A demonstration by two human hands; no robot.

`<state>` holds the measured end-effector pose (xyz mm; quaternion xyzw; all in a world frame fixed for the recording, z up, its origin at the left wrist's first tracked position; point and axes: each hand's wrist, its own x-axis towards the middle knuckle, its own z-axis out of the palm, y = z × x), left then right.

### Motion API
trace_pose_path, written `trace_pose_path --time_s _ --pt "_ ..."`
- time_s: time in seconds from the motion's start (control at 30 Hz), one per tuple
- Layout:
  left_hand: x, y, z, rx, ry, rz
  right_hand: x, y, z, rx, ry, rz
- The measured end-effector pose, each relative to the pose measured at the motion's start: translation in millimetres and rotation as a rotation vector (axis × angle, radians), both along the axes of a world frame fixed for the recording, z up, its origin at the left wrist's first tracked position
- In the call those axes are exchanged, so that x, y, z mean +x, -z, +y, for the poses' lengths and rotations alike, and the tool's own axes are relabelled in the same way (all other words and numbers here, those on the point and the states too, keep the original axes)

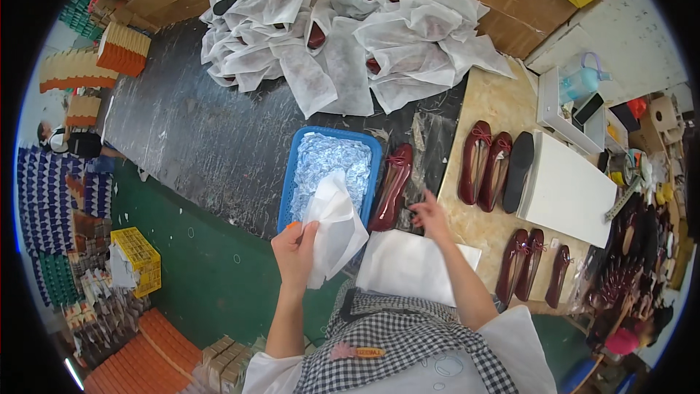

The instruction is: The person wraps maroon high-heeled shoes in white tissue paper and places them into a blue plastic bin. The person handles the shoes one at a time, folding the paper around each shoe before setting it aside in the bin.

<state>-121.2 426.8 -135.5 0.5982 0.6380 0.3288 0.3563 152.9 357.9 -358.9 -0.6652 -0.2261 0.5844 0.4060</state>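
My left hand (pixel 293 254) is closed on a thin white fabric bag (pixel 334 237), which hangs over the near corner of a blue plastic basket (pixel 286 201). An orange bit shows at the fingertips. Small pale blue-and-white packets (pixel 332 160) fill the basket. My right hand (pixel 430 217) hovers with fingers apart, nothing visible in it, just right of a glossy burgundy flat shoe (pixel 394 190). That shoe lies against the basket's right side. A stack of flat white bags (pixel 408 266) lies at the table's near edge, under my right forearm.
Bagged shoes (pixel 328 44) pile up along the far side of the dark table (pixel 197 117). On the tan board (pixel 456 175) at right stand more burgundy flats (pixel 485 168), a dark sole-up shoe (pixel 518 171) and a white box (pixel 565 190). A yellow crate (pixel 138 259) sits on the green floor.
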Motion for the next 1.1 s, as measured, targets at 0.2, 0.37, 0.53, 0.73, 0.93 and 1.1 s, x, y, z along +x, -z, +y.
trace_pose_path --time_s 0.2,0.37,0.53,0.73,0.93,1.1 --pt "21 7 5 0.018 0.075 0.021 -54 -45 8 0.224 -0.102 -0.573" --pt "27 0 9 0.121 0.166 0.156 -66 -43 16 0.12 -0.182 -0.772" --pt "5 32 22 0.286 0.206 0.443 17 -162 -19 0.333 -0.392 -0.126" --pt "21 15 -10 0.263 0.299 0.297 -27 -246 -9 0.391 -0.912 -0.234" --pt "-22 -52 1 0.236 -0.191 0.057 -151 -219 129 0.806 -0.224 0.221" --pt "-22 -31 2 0.138 -0.273 -0.258 -151 -226 91 0.591 -0.508 0.211"
